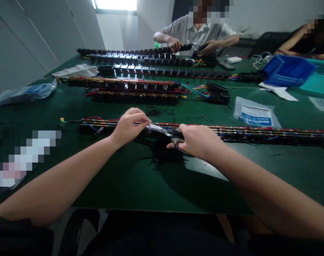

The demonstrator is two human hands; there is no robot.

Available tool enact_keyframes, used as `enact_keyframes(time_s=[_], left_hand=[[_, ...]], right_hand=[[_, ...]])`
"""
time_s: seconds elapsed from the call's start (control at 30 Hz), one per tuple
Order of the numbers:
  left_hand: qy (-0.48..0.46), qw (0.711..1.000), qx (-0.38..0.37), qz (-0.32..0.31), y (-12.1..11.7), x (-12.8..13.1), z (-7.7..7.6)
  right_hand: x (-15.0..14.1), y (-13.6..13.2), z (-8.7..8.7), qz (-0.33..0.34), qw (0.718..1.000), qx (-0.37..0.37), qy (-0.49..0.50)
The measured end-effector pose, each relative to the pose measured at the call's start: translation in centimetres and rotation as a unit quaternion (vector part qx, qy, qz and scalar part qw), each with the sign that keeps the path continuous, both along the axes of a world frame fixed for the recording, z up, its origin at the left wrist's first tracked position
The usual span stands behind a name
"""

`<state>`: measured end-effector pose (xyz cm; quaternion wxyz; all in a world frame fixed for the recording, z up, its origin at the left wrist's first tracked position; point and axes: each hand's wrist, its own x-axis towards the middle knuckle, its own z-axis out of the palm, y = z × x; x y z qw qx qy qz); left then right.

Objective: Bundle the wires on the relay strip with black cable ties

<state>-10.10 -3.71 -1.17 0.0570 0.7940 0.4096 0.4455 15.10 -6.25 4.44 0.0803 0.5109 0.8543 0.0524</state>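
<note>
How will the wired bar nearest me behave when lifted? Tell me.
The bar will probably feel fairly stiff, since it lies long and straight. Its exposed wires run along the top, so they could snag. The thin lead trailing from its left end would likely flop.

The long green tabletop filling the middle of the frame looks smooth, with a soft sheen. At its centre, the scissors show shiny, metal-looking blades and grey-and-black handles that look like plastic. The long dark wired strip across the middle carries thin, glossy, gold-coloured lines. Right of centre, the clear flat bag with a blue-and-white label is glossy, wrinkled plastic film. The deep blue open bin at upper right looks like smooth, hard plastic. At upper left, the crumpled white piece looks soft and matt, cloth or paper.
</note>
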Motion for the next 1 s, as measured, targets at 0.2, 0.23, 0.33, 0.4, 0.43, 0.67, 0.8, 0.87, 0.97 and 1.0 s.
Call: enact_keyframes(time_s=[0.2,0.23,0.33,0.4,0.43,0.67,0.8,0.87,0.97,1.0], left_hand=[[0.000,1.000,0.000,0.004,0.0,0.1,0.1],[0.000,1.000,0.000,0.004,0.0,0.1,0.1],[-0.001,1.000,0.000,0.002,0.0,0.1,0.1],[-0.002,1.000,-0.002,0.000,0.0,0.1,0.1],[-0.002,1.000,-0.003,0.000,0.0,0.1,0.1],[-0.005,1.000,-0.010,-0.002,0.0,0.1,0.1],[-0.004,1.000,-0.006,-0.003,0.0,0.1,0.1],[-0.004,1.000,-0.002,-0.004,0.1,0.1,0.0],[-0.003,1.000,0.001,-0.005,0.1,0.1,0.1],[-0.003,1.000,0.001,-0.005,0.1,0.1,0.1]], right_hand=[[-1.2,-1.0,-0.9,-0.021,1.000,0.015,0.000],[-1.3,-1.1,-0.9,-0.025,1.000,0.013,0.001],[-1.4,-1.2,-1.1,-0.027,0.999,0.001,0.016],[-1.4,-1.3,-1.3,-0.024,0.999,-0.004,0.030],[-1.4,-1.3,-1.4,-0.023,0.999,-0.005,0.035],[-1.7,-1.3,-2.3,-0.028,0.998,0.021,0.053],[-2.0,-1.3,-2.4,-0.035,0.998,0.025,0.051],[-2.2,-1.4,-2.4,-0.039,0.998,0.032,0.048],[-2.4,-1.5,-2.5,-0.042,0.997,0.045,0.044],[-2.4,-1.5,-2.5,-0.041,0.997,0.048,0.043]])
